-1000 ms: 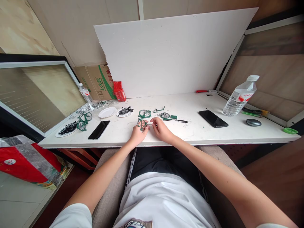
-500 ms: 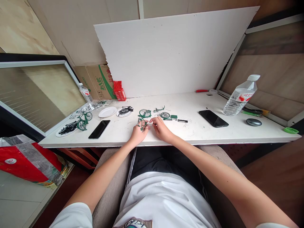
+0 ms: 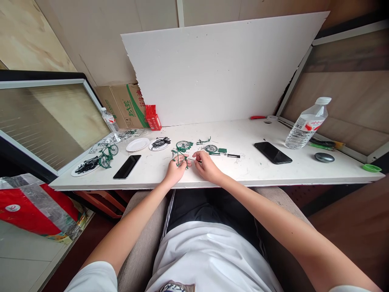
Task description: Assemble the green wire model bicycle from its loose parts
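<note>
Head view: one partly built green metal model bicycle (image 3: 180,151) is seen standing on the white bench (image 3: 243,172), near its front edge and between the two hands. It is held by the left hand (image 3: 175,172), whose grip is closed on the lower frame. The right hand (image 3: 208,167) is set just beside the model, its grip narrow with thumb and forefinger drawn together; whether a part is pinched there cannot be told.

Just behind, one loose spoked silver wheel (image 3: 210,148), one green curved handlebar piece (image 3: 203,141) and one thin green-handled tool (image 3: 225,153) are laid out. Three round white plates are counted: one bare (image 3: 137,144), one with black parts (image 3: 159,143), and one at the left edge with black parts (image 3: 82,166). One finished green model bicycle (image 3: 107,155) is stood to the left. Two flat black phones (image 3: 127,166) (image 3: 272,152) and two clear plastic water bottles (image 3: 306,123) (image 3: 108,119) are present, as are one red carton (image 3: 153,117), one grey oval object (image 3: 324,157) and one green ring (image 3: 372,167).

Compared with half a second ago, the held model has been swung a little to the left, and the left hand has been shifted with it.

Both forearms are stretched forward from the lap, wrists rested at the bench edge, palms turned down and inward.
</note>
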A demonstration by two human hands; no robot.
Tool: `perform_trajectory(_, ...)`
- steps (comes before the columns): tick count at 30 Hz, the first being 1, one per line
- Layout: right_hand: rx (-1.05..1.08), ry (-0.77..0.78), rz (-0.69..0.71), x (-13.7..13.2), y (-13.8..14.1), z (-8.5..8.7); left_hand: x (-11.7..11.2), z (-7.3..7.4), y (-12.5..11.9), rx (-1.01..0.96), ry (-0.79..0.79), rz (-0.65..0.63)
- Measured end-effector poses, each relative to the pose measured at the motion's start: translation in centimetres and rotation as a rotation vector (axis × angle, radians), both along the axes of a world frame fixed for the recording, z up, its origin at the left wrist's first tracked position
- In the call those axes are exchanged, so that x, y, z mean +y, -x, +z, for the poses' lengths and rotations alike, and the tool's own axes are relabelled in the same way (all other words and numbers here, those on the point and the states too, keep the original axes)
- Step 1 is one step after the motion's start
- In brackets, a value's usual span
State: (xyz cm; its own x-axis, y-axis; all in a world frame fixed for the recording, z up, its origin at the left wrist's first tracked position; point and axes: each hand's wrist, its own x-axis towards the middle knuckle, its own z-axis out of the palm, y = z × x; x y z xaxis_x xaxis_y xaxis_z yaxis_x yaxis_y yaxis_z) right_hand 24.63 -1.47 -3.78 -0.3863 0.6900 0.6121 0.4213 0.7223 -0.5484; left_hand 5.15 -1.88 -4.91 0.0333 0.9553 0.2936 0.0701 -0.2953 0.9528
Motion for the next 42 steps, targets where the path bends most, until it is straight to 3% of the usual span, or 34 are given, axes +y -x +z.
perform_trajectory(9, -0.238, 0.09, -0.239, -0.2, -0.4, 0.0, -0.1, 0.9, 0.5, -0.183, 0.13, -0.016)
perform_trajectory(16, -0.322, 0.002, -0.276, 1.3, -2.1, 0.1, 0.1, 1.0, 0.6, -0.252, 0.179, -0.025)
perform_trajectory(23, -0.31, -0.073, -0.401, 3.2, -5.0, 0.0, 0.0, 1.1, 0.8, -0.249, 0.181, -0.053)
perform_trajectory(29, -0.369, 0.033, -0.399, 3.7, -5.9, -0.3, -0.1, 1.4, 0.7, -0.28, 0.203, -0.057)
perform_trajectory(42, -0.29, -0.046, -0.346, 4.7, -6.1, -1.1, -0.5, 1.5, 0.6, -0.239, 0.182, -0.06)
